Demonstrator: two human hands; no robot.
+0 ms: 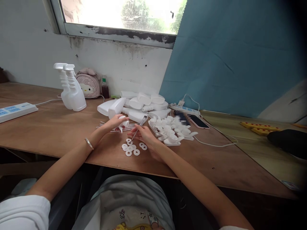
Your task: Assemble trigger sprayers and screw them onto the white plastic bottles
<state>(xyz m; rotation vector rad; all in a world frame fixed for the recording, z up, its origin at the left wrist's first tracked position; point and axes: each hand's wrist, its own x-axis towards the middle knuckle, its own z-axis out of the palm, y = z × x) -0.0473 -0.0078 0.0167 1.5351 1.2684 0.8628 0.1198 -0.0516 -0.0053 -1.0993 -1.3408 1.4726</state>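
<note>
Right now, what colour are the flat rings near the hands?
The flat rings are white, best seen in the head view.

A pink quilted bag (88,83) stands by the wall (134,68) beside a small green-capped bottle (105,91), a white power strip (18,110) lies on the left of the tabletop (45,131), a phone (199,122) rests near another strip (189,110), and blue cloth (220,60) hangs beside the window (134,14).

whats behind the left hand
Thin white rods show on both sides of the left hand, with white bottles farther back. The hand and the white spray head it holds hide whatever lies directly behind them.
</note>
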